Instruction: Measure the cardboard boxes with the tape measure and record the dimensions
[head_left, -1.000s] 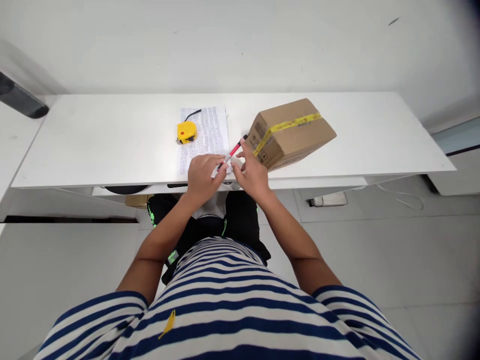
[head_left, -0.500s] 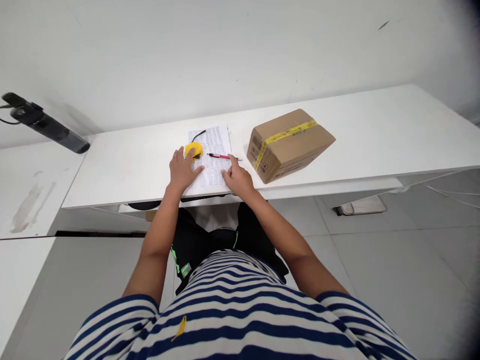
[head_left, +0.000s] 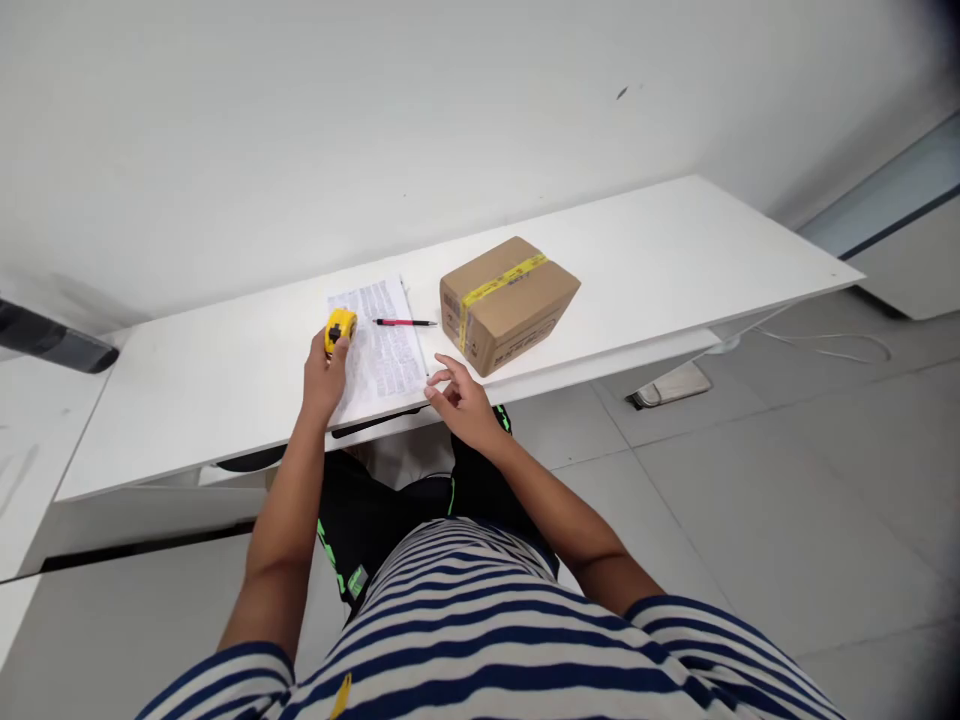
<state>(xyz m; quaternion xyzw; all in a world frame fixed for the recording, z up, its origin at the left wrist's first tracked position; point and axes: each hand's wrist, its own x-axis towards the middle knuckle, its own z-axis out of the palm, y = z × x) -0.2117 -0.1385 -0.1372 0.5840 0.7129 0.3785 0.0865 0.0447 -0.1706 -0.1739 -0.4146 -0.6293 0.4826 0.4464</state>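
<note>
A yellow and black tape measure is gripped in my left hand, held over the left edge of the printed paper. My right hand holds nothing; its fingers are apart and slightly curled near the paper's lower right corner. On the paper lies a red and black pen, its tip reaching past the right side toward the box. The brown cardboard box, banded with yellow tape, rests to the right of the paper, just beyond my right hand.
The white table runs along a pale wall. At the far left stands a dark cylindrical object, partly cut off by the frame. Below the table, a flat pale object and a white cable lie near the floor.
My left hand has closed on the tape measure and lifted it off the paper. My right hand has drawn back from the pen, with its fingers apart. The view has swung right.
</note>
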